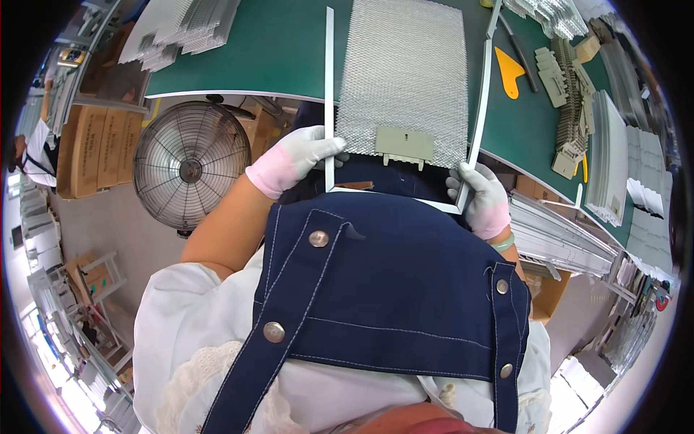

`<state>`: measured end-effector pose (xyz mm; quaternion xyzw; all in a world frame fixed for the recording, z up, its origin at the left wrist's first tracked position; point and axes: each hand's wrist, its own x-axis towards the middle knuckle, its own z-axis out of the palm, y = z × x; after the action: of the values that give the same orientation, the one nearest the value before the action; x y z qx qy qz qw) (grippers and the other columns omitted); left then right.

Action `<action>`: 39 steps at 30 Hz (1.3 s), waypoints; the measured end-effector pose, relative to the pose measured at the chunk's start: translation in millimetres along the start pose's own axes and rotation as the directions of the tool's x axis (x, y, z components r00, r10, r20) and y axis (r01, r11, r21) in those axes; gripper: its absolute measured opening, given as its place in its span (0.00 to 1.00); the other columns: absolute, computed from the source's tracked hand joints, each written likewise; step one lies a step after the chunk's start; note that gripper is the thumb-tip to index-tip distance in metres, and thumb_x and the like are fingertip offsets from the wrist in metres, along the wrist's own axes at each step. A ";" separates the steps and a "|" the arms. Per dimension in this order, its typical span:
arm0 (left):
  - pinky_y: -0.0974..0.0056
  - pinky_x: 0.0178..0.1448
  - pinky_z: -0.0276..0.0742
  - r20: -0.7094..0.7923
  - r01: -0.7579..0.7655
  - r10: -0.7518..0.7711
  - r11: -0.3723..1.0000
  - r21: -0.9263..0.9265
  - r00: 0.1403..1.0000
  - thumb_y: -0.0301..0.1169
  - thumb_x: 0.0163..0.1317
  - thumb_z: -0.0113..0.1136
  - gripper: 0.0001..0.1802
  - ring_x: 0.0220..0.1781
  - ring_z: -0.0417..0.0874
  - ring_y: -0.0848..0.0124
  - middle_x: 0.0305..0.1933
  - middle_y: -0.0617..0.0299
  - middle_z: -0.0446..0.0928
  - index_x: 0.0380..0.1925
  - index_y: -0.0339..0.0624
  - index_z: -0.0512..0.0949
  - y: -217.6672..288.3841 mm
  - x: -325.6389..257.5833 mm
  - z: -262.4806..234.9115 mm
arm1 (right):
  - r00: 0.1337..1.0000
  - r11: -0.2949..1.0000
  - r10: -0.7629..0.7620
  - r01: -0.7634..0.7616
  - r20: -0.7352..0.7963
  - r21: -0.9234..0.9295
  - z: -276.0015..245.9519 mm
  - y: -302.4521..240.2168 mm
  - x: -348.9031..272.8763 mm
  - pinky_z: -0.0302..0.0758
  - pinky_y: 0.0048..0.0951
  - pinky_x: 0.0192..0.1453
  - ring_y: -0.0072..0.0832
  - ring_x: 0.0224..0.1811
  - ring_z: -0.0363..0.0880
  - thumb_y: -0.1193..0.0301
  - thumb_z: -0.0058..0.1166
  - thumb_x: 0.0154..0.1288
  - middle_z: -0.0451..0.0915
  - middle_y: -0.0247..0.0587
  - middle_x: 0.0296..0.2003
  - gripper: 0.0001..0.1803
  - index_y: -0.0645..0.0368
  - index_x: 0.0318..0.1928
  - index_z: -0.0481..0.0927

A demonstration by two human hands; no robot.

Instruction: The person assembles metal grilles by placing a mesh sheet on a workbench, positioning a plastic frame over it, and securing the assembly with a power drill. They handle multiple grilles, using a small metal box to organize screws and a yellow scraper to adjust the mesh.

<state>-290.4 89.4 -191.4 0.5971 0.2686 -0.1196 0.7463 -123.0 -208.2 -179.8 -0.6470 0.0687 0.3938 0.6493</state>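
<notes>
A white, thin-barred rectangular frame [330, 65] reaches past the table edge toward my body. My left hand [302, 153], in a white glove with a pink cuff, closes round its left bar. The right hand [483, 197], gloved alike, grips the right bar close to the near corner. Between the side bars lies a silver expanded-metal mesh sheet [405, 72]. A beige plastic plate [405, 145] with small prongs sits on the mesh's near edge, apart from both hands. The frame's far end is out of view.
On the green table [289, 54] lie an orange scraper [509, 72], a black-handled tool [519, 52], a row of beige plastic parts [571, 108] and stacked mesh sheets [189, 27]. A floor fan [191, 170] stands at left, beside cardboard boxes [101, 148]. Metal bars [560, 231] lie right.
</notes>
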 end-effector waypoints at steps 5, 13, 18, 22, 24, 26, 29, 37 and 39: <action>0.68 0.55 0.72 0.050 -0.002 -0.016 0.942 0.335 0.999 0.37 0.71 0.53 0.20 0.46 0.74 0.76 0.44 0.62 0.77 0.53 0.31 0.75 13.6 -5.4 1.6 | 1.000 0.994 -0.008 0.007 -0.012 -0.107 7.2 1.9 -6.0 0.81 0.30 0.47 0.27 0.38 0.82 0.62 0.60 0.70 0.82 0.42 0.37 0.20 0.68 0.49 0.78; 0.67 0.48 0.74 0.047 -0.049 0.039 0.971 0.233 0.998 0.36 0.72 0.52 0.14 0.39 0.73 0.76 0.37 0.65 0.74 0.44 0.35 0.75 5.2 -1.9 -2.9 | 0.977 0.995 0.063 -0.046 0.204 -0.085 -10.9 -6.1 7.7 0.77 0.25 0.45 0.23 0.36 0.80 0.64 0.60 0.70 0.82 0.38 0.34 0.17 0.67 0.47 0.78; 0.66 0.51 0.74 0.101 -0.068 0.051 0.983 0.173 0.994 0.36 0.72 0.52 0.16 0.41 0.74 0.74 0.41 0.64 0.75 0.51 0.34 0.73 -6.6 6.3 -9.4 | 0.991 0.946 -0.027 0.068 0.134 -0.317 1.2 -4.5 3.5 0.78 0.27 0.49 0.23 0.39 0.80 0.64 0.56 0.72 0.80 0.38 0.37 0.16 0.66 0.49 0.76; 0.65 0.52 0.74 -0.028 -0.018 0.024 0.982 0.186 0.999 0.37 0.71 0.51 0.20 0.43 0.77 0.72 0.45 0.61 0.76 0.55 0.34 0.71 -10.9 2.9 0.3 | 0.985 0.934 -0.125 0.157 0.118 -0.320 12.9 5.3 3.8 0.79 0.30 0.53 0.24 0.41 0.80 0.65 0.52 0.74 0.79 0.39 0.41 0.19 0.66 0.56 0.70; 0.65 0.53 0.75 -0.086 0.034 -0.015 0.972 0.234 0.996 0.38 0.71 0.51 0.22 0.44 0.78 0.71 0.48 0.59 0.77 0.58 0.34 0.70 -10.6 2.0 2.0 | 0.985 0.946 -0.138 0.163 0.104 -0.282 18.1 6.8 1.2 0.79 0.30 0.54 0.25 0.43 0.80 0.67 0.51 0.74 0.79 0.40 0.42 0.19 0.67 0.57 0.69; 0.65 0.53 0.75 -0.119 0.054 -0.025 0.969 0.241 0.993 0.38 0.71 0.49 0.23 0.46 0.79 0.70 0.52 0.57 0.77 0.60 0.34 0.69 -6.4 2.2 6.0 | 0.986 0.978 -0.145 0.155 0.079 -0.138 21.3 13.7 7.5 0.79 0.32 0.55 0.26 0.44 0.80 0.69 0.51 0.74 0.78 0.40 0.43 0.18 0.67 0.57 0.68; 0.64 0.54 0.75 -0.159 0.051 -0.032 0.992 0.116 0.987 0.36 0.71 0.47 0.24 0.49 0.79 0.69 0.55 0.57 0.76 0.62 0.35 0.68 -3.1 2.5 12.7 | 0.990 0.989 -0.130 0.125 0.057 0.078 25.4 21.2 16.6 0.80 0.36 0.56 0.27 0.45 0.80 0.72 0.51 0.72 0.77 0.41 0.44 0.17 0.67 0.56 0.68; 0.63 0.59 0.76 -0.104 -0.055 0.044 0.993 -0.103 0.994 0.34 0.72 0.45 0.26 0.53 0.78 0.68 0.60 0.56 0.74 0.67 0.36 0.65 -4.8 5.1 7.1 | 0.985 0.900 -0.078 0.002 0.156 0.436 25.6 21.5 31.5 0.81 0.38 0.55 0.27 0.42 0.79 0.74 0.53 0.71 0.76 0.39 0.42 0.14 0.63 0.54 0.69; 0.62 0.61 0.76 -0.094 -0.058 0.048 0.992 -0.110 0.994 0.34 0.72 0.44 0.26 0.54 0.78 0.68 0.62 0.56 0.73 0.68 0.37 0.64 -3.8 4.6 7.0 | 0.981 0.898 -0.084 -0.003 0.177 0.440 28.6 21.2 30.9 0.81 0.37 0.55 0.26 0.42 0.79 0.74 0.54 0.71 0.76 0.37 0.41 0.14 0.63 0.53 0.70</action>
<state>-286.7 82.4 -196.0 0.5660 0.2925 -0.0570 0.7686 -126.8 -172.6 -210.6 -0.4447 0.0792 0.4148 0.7899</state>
